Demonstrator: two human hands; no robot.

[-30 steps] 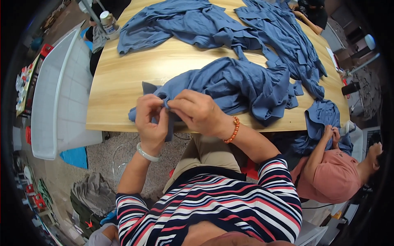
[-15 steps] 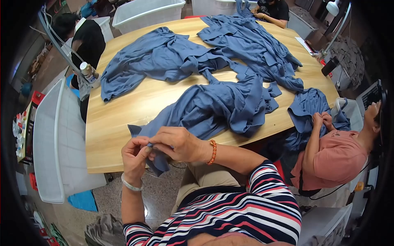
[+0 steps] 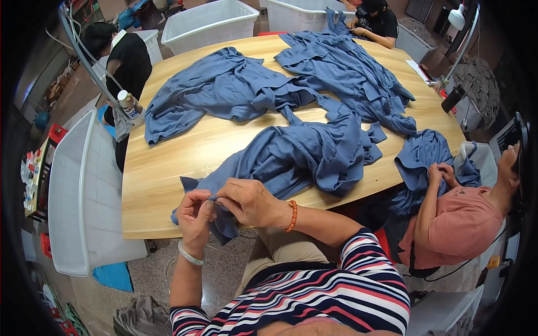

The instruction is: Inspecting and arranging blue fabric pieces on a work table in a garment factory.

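A blue-grey garment [image 3: 297, 151] lies bunched over the near side of the table, one end hanging past the front edge. My left hand [image 3: 194, 219], with a pale bangle at the wrist, pinches a small fold of its cloth between thumb and fingertips. Close against it, my right hand [image 3: 252, 203], wearing an orange bead bracelet, has its fingers closed on the same bit of fabric. What the right fingertips hold besides cloth is too small to make out. Loose cloth dangles below both hands.
More blue-grey garments [image 3: 207, 89] spread across the wooden table [image 3: 151, 196]. A person in pink [image 3: 454, 224] handles cloth at the right; others in black sit at the far corners. White bins [image 3: 84, 196] stand left and behind. A bottle [image 3: 129, 106] and a black cylinder [image 3: 453, 98] sit near the table's edges.
The whole view has shifted slightly, so the table sits a little lower and to the right. Both my hands stay together on the cloth, with slight finger movement.
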